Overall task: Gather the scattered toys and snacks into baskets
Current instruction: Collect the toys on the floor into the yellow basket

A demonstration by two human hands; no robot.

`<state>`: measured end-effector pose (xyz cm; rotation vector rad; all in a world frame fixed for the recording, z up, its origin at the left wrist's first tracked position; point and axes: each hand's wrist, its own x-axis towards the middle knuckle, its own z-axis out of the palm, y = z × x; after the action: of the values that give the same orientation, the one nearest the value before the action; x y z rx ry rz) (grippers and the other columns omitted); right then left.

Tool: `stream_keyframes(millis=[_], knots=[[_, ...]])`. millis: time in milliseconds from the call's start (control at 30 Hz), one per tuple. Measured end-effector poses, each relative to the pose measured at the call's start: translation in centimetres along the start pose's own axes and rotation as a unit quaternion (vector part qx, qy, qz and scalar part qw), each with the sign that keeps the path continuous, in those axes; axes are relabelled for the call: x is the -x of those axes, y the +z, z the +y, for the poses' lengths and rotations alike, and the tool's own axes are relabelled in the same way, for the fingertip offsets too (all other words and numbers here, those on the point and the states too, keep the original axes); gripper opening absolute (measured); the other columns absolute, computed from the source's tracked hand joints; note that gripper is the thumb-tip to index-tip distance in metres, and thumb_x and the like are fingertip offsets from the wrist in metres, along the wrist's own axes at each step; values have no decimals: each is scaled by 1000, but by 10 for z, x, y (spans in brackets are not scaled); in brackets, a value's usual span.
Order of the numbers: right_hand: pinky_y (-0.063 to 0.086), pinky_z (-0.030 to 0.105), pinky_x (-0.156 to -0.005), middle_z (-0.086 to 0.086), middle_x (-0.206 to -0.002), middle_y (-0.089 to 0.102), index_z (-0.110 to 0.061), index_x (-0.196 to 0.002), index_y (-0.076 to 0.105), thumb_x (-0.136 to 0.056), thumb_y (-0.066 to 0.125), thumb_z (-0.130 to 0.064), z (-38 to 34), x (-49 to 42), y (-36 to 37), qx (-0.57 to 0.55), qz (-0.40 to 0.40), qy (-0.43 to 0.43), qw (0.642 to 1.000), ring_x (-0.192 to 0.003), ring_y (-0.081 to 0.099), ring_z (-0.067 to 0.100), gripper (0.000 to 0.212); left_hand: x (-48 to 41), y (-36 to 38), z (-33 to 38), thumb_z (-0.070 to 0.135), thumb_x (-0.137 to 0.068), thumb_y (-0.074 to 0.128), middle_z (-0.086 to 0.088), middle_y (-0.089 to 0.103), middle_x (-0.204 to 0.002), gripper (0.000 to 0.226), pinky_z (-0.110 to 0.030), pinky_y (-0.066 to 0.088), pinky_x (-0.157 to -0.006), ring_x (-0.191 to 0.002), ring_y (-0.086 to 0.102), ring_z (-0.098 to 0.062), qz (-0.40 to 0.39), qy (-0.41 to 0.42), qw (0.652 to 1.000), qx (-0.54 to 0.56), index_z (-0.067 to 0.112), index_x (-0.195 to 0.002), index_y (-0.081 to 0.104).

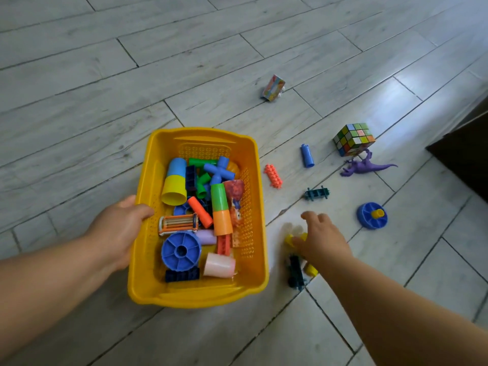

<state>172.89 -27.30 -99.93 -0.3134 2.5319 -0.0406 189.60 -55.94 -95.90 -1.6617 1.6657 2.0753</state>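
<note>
so the left hand (116, 228) grips the yellow basket (195, 298) rim to steady it, while the right hand (324, 244) has its fingers (309, 216) half-spread over a yellow piece (290, 238), can't tell if it's grabbed.

Right hand (320, 241): showing blurred; grip not reading clearly; covering part of the yellow pieces (289, 239).
Left hand (118, 228): fingers lying hidden outside the basket (140, 273) wall.
Dark furniture (464, 159): running off the right edge.
Small box (273, 88): print showing too small to read.

Quick count: one yellow basket (198, 297), one Rubik's cube (353, 140), one purple dinosaur (367, 167), one small printed carton (273, 88).
</note>
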Motion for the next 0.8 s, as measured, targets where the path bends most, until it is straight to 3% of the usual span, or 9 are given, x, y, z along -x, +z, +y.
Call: stream_keyframes(millis=[67,167,233,333,467,633,800], knots=[[50,40,-84,2,-129,41,-31,-135,34,-87,61,-43,11,-1,13,36,-30,7,999,-114,49,25,56,3,3,0,7,-97,48,-13,72,-69,20,-43,59,-55,-62,67,-29,1,-2,1000,1,20,-97,63],[51,41,-80,2,-120,41,-29,-129,39,-89,59,-34,11,-2,25,50,-24,3,998,-106,50,24,45,7,6,0,4,-95,48,-20,69,-82,21,-47,55,-70,-68,63,-33,6,3,1000,1,17,-98,65],[51,39,-77,3,-118,41,-27,-128,40,-87,62,-27,9,-3,28,67,-19,-5,998,-103,51,24,46,9,9,0,3,-95,48,-19,69,-79,21,-49,54,-73,-69,62,-34,8,2,1000,1,16,-93,64],[48,34,-72,2,-120,41,-26,-126,44,-91,57,-33,6,-4,22,59,-7,-22,998,-100,51,22,39,13,13,2,3,-95,48,-23,68,-86,21,-51,53,-77,-72,62,-35,-1,-3,1000,0,16,-93,64],[54,35,-73,-1,-124,40,-29,-126,46,-92,51,-40,-8,-4,-1,-32,93,-64,993,-97,52,17,36,14,17,5,5,-96,49,-26,69,-94,21,-58,52,-81,-81,63,-38,-6,-5,1000,-2,19,-95,64],[52,33,-77,-6,-122,39,-29,-119,53,-88,59,-40,-68,8,-52,-211,251,-132,935,-94,51,11,33,12,23,11,7,-96,49,-25,70,-96,22,-60,54,-83,-82,65,-39,-1,2,1000,2,21,-95,65],[44,28,-65,-2,-120,45,-24,-114,58,-86,63,-39,-113,33,-54,-168,289,-258,907,-85,56,16,32,12,23,16,5,-95,48,-21,69,-88,21,-54,54,-79,-71,64,-34,10,13,1000,10,19,-91,64]])
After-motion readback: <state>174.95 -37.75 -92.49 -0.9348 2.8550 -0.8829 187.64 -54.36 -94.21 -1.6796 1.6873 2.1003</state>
